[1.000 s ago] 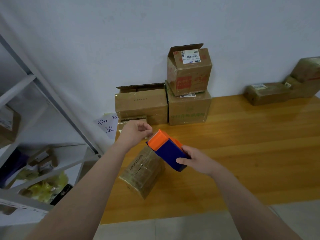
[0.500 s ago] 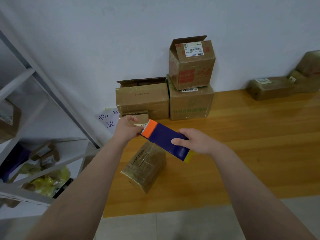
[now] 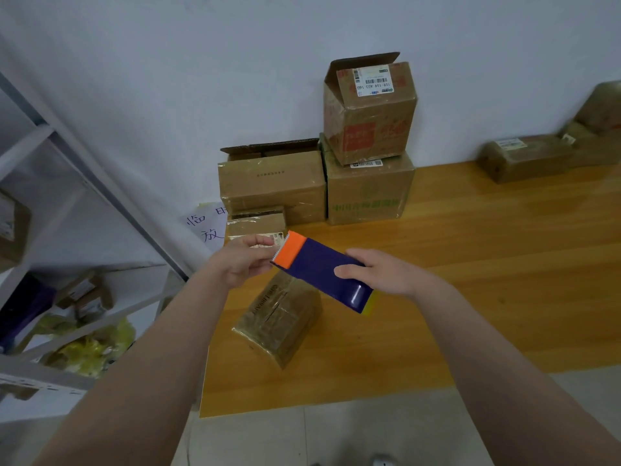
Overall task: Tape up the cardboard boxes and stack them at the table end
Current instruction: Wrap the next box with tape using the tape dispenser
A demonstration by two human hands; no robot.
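My right hand (image 3: pixel 383 274) grips a blue tape dispenser (image 3: pixel 322 269) with an orange toothed head, held in the air above the table. My left hand (image 3: pixel 243 262) pinches at the dispenser's orange end, fingers closed where the tape comes out; the tape itself is too clear to see. Below them a small taped cardboard box (image 3: pixel 279 322) lies on the wooden table (image 3: pixel 470 280). At the table's far left end stand stacked boxes: a wide one (image 3: pixel 272 183), a small one (image 3: pixel 255 225) in front of it, a green-printed box (image 3: pixel 368 191) and an open-flapped box (image 3: pixel 369 109) on top.
More cardboard boxes (image 3: pixel 531 156) sit at the back right against the white wall. A white metal shelf rack (image 3: pixel 67 250) with parcels and yellow bags stands to the left. A paper note (image 3: pixel 208 223) hangs by the table end. The tiled floor (image 3: pixel 336 438) lies below.
Both hands rose off the small box with the dispenser, which turned flatter and longer in view. My left hand moved to the orange end and stays pinched there.
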